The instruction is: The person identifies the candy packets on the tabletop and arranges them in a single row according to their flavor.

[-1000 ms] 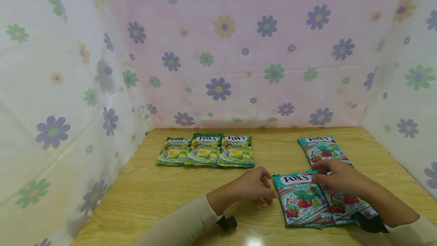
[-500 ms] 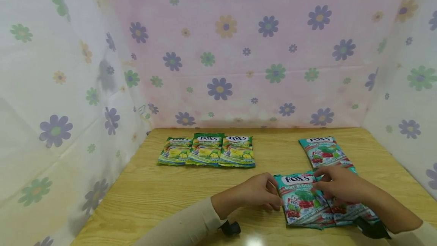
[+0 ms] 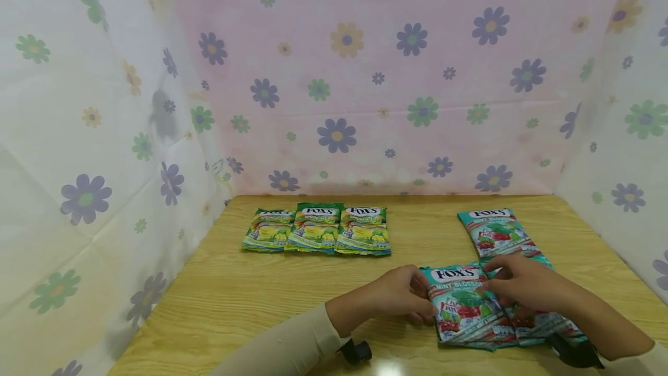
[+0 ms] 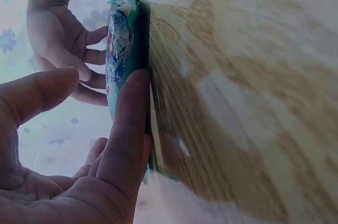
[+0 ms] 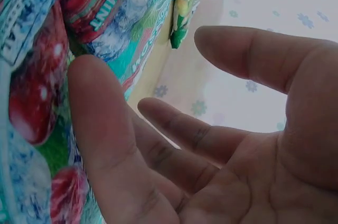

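Observation:
Two teal Fox's Mint Blossom candy bags lie side by side at the front right of the table in the head view. My left hand (image 3: 399, 296) is at the outer edge of the left candy bag (image 3: 464, 312), fingertips right at its side. In the left wrist view its fingers (image 4: 129, 102) run along the bag's edge, with the thumb apart. My right hand (image 3: 529, 286) lies over the right candy bag (image 3: 550, 325), hiding its upper part. The right wrist view shows that hand's fingers (image 5: 100, 113) loosely extended against the printed wrapper, thumb held off.
Behind the right hand lies another Mint Blossom bag (image 3: 498, 232). Three green Spring Tea bags (image 3: 315, 230) overlap in a row at the back left of the wooden table (image 3: 250, 300). Flower-printed cloth (image 3: 365, 149) encloses the back and sides.
My left hand has moved right, from just beside the left Mint Blossom bag to its edge. My right hand has shifted slightly right over the right one. The green bags stay put.

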`<control>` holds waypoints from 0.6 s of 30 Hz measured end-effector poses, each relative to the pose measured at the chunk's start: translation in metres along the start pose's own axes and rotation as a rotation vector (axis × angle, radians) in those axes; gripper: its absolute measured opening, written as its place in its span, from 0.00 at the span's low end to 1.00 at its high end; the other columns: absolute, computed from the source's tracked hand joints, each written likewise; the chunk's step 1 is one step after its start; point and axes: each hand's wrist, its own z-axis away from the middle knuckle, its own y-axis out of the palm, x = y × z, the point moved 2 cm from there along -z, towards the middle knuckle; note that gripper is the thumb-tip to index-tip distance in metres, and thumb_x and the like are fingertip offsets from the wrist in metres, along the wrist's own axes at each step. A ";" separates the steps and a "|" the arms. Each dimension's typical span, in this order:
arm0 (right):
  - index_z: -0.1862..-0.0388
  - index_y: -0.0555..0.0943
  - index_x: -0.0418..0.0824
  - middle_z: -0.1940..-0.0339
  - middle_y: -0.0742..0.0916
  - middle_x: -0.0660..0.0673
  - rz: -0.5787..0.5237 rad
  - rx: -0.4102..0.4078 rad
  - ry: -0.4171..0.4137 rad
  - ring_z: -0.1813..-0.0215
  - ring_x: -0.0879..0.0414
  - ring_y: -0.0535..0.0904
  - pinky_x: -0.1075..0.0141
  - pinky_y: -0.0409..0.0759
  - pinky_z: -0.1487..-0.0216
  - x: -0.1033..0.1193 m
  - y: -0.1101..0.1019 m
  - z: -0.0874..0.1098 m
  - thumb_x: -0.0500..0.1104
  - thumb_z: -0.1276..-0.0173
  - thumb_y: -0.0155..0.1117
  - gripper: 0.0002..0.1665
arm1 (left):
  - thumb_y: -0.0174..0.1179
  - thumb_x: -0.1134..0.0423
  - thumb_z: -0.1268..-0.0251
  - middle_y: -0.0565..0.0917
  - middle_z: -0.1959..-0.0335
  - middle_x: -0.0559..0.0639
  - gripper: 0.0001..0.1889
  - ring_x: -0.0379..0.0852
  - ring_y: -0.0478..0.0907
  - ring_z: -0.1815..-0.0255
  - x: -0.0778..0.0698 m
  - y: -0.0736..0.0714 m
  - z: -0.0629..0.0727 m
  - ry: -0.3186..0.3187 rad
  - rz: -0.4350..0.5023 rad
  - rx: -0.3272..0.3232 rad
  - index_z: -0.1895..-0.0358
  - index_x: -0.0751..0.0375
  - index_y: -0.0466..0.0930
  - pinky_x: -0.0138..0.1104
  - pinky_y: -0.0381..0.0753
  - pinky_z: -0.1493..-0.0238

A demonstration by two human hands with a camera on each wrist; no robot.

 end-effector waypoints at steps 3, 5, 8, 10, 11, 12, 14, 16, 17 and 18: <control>0.29 0.69 0.26 0.57 0.86 0.41 -0.008 0.001 0.009 0.63 0.48 0.83 0.53 0.85 0.72 0.000 0.001 -0.001 0.52 0.25 0.67 0.38 | 0.68 0.68 0.32 0.81 0.52 0.52 0.17 0.47 0.89 0.63 0.000 0.001 -0.001 0.005 0.022 0.016 0.44 0.60 0.74 0.39 0.90 0.60; 0.29 0.70 0.26 0.58 0.86 0.41 -0.012 -0.001 0.010 0.64 0.48 0.83 0.53 0.85 0.73 0.000 0.002 -0.002 0.51 0.25 0.67 0.38 | 0.68 0.68 0.32 0.81 0.52 0.52 0.17 0.46 0.88 0.63 0.001 0.001 -0.001 0.006 0.030 0.017 0.45 0.60 0.75 0.39 0.90 0.60; 0.31 0.71 0.25 0.60 0.86 0.41 -0.015 -0.001 -0.002 0.66 0.48 0.82 0.54 0.85 0.74 -0.002 0.003 -0.001 0.51 0.24 0.66 0.36 | 0.69 0.68 0.33 0.81 0.51 0.52 0.17 0.45 0.86 0.62 0.001 0.003 -0.001 0.005 0.033 0.008 0.45 0.59 0.75 0.39 0.90 0.60; 0.33 0.72 0.24 0.63 0.85 0.41 -0.018 0.006 -0.019 0.68 0.49 0.82 0.55 0.84 0.75 -0.004 0.003 -0.001 0.51 0.24 0.65 0.35 | 0.70 0.69 0.34 0.80 0.52 0.52 0.17 0.44 0.86 0.63 0.000 0.004 -0.001 0.005 0.037 -0.002 0.46 0.59 0.76 0.39 0.90 0.60; 0.33 0.73 0.24 0.65 0.85 0.41 -0.019 0.013 -0.029 0.69 0.50 0.82 0.56 0.83 0.76 -0.004 0.002 -0.001 0.50 0.23 0.65 0.34 | 0.70 0.69 0.35 0.80 0.52 0.52 0.17 0.44 0.86 0.63 0.000 0.004 -0.001 0.006 0.041 -0.005 0.46 0.59 0.76 0.39 0.90 0.60; 0.34 0.74 0.24 0.67 0.85 0.41 -0.026 0.022 -0.043 0.71 0.51 0.81 0.57 0.83 0.77 -0.004 0.002 -0.001 0.50 0.23 0.64 0.33 | 0.70 0.69 0.35 0.80 0.52 0.52 0.17 0.44 0.85 0.63 0.000 0.005 -0.001 0.008 0.044 -0.010 0.46 0.59 0.76 0.38 0.90 0.60; 0.35 0.75 0.23 0.70 0.84 0.40 -0.039 0.038 -0.070 0.74 0.52 0.80 0.58 0.82 0.77 -0.005 0.002 -0.001 0.49 0.22 0.63 0.32 | 0.69 0.70 0.34 0.80 0.52 0.53 0.17 0.44 0.86 0.64 -0.001 0.006 -0.001 0.013 0.053 -0.019 0.46 0.59 0.76 0.38 0.90 0.61; 0.35 0.75 0.22 0.70 0.84 0.39 -0.050 0.043 -0.082 0.74 0.52 0.81 0.58 0.84 0.76 -0.005 0.001 -0.001 0.48 0.22 0.63 0.31 | 0.69 0.70 0.34 0.80 0.53 0.53 0.16 0.45 0.86 0.66 -0.002 0.006 -0.001 0.021 0.060 -0.028 0.47 0.60 0.76 0.38 0.90 0.61; 0.35 0.75 0.22 0.69 0.84 0.39 -0.052 0.040 -0.087 0.74 0.51 0.81 0.58 0.85 0.75 -0.005 0.000 -0.001 0.47 0.21 0.62 0.31 | 0.69 0.71 0.34 0.80 0.53 0.53 0.16 0.45 0.86 0.66 -0.002 0.007 -0.001 0.024 0.062 -0.031 0.47 0.60 0.76 0.38 0.90 0.61; 0.35 0.75 0.21 0.67 0.85 0.40 -0.052 0.036 -0.090 0.73 0.51 0.82 0.57 0.85 0.74 -0.005 0.000 -0.001 0.47 0.21 0.62 0.31 | 0.69 0.71 0.34 0.80 0.53 0.53 0.16 0.45 0.86 0.67 -0.002 0.007 -0.001 0.025 0.061 -0.036 0.47 0.60 0.76 0.38 0.90 0.62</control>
